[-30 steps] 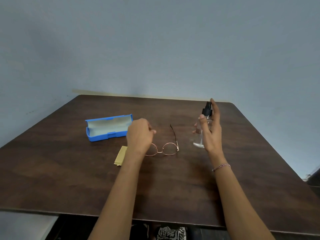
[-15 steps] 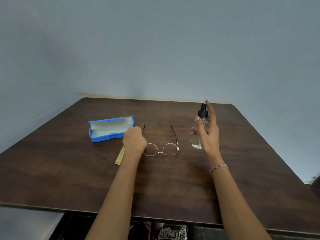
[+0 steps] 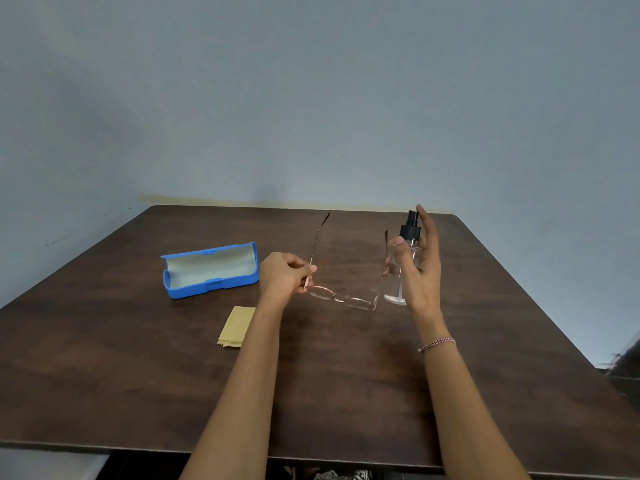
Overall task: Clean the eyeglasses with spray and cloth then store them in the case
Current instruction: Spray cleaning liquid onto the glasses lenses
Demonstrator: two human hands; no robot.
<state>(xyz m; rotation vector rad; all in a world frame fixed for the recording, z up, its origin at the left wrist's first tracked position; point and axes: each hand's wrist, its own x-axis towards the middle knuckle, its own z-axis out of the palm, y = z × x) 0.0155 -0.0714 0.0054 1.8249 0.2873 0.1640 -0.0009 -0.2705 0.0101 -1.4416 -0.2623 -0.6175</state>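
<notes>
Head view | left hand (image 3: pixel 282 280) pinches glasses (image 3: pixel 341 299) at one hinge, now lifted off table (image 3: pixel 346 393) | right hand (image 3: pixel 420 271) curled round spray bottle (image 3: pixel 398 285) just beside them, forefinger maybe on pump | I judge spraying comes next.

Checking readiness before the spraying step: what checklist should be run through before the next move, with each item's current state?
1. The left hand pinches the eyeglasses at one hinge: ok.
2. The right hand holds the spray bottle upright: ok.
3. The nozzle aimed at the lenses: cannot tell.
4. The cloth lying free on the table, beside the left forearm: ok.
5. The case open: ok.
</notes>
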